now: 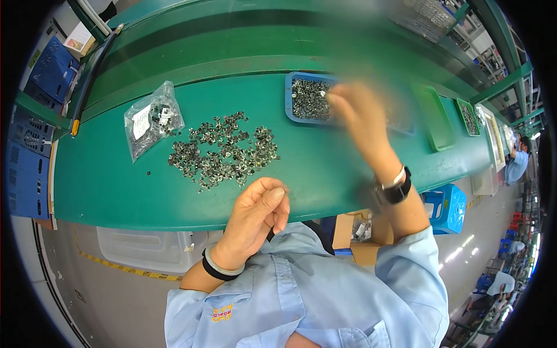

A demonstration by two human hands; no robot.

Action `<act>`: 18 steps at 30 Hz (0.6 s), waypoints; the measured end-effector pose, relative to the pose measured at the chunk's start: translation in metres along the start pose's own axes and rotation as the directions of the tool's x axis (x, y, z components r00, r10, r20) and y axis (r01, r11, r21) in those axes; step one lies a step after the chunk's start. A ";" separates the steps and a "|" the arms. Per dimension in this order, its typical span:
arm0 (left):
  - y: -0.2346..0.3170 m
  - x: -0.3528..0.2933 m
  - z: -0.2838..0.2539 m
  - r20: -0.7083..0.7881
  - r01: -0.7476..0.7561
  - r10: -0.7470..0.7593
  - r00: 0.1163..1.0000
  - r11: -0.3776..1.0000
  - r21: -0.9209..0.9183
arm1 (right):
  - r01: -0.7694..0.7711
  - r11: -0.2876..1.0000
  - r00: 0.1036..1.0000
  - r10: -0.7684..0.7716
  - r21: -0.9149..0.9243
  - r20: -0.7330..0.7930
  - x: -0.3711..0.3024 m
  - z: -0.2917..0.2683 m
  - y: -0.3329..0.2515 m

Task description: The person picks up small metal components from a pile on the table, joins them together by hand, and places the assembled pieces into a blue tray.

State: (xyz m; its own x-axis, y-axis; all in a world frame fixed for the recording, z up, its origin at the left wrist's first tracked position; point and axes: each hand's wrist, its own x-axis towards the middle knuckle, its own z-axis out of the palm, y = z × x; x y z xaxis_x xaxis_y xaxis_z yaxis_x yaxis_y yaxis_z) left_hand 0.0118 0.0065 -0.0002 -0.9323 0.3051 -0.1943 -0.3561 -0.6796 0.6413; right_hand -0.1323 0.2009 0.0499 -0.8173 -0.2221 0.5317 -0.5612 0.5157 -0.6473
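Observation:
My left hand [261, 206] is at the table's near edge, fingers curled inward and thumb pressed to the forefinger. Whatever lies inside that grip is hidden. Just beyond it spreads a loose pile of small black-and-silver metal parts [223, 156]. Farther right, my right hand [362, 119] hovers at the blue tray [288, 101], thumb and forefinger close together in a pinch, partly smeared by motion. A tiny pale piece [323, 93] shows right by those fingertips; I cannot tell if they touch it. Many small dark metal parts [309, 100] fill the tray's left portion.
A clear plastic bag [154, 122] of parts lies left of the pile. At the right stand a green tray [435, 119] and a smaller green tray of parts [467, 118]. Below the table are a blue stool [449, 209], a cardboard box [365, 253] and a clear bin [139, 249].

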 end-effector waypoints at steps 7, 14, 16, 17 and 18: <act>0.002 0.000 -0.012 0.024 0.055 -0.053 0.998 0.992 -0.109 | 0.256 0.966 0.910 -0.227 -0.040 0.347 -0.014 0.026 0.004; 0.005 0.002 -0.016 0.110 0.101 -0.083 0.990 0.980 -0.173 | 0.237 0.967 0.808 -0.144 -0.092 0.571 -0.028 0.044 -0.008; 0.005 0.002 -0.017 0.130 0.105 -0.083 0.988 0.978 -0.178 | 0.302 0.946 0.799 -0.185 -0.116 0.573 -0.029 0.042 -0.005; 0.005 0.003 -0.018 0.141 0.108 -0.083 0.986 0.978 -0.180 | 0.300 0.946 0.799 -0.182 -0.119 0.573 -0.030 0.039 -0.004; 0.005 0.003 -0.018 0.141 0.109 -0.084 0.986 0.977 -0.181 | 0.281 0.950 0.814 -0.159 -0.138 0.559 -0.030 0.034 -0.003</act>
State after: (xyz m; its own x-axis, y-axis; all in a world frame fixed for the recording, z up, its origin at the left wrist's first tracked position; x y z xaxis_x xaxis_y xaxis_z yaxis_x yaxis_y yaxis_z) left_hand 0.0066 -0.0083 -0.0114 -0.8808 0.4520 -0.1412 -0.4613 -0.7519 0.4710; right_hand -0.1103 0.1778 0.0170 -0.6487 -0.7252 0.2307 -0.7444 0.5416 -0.3905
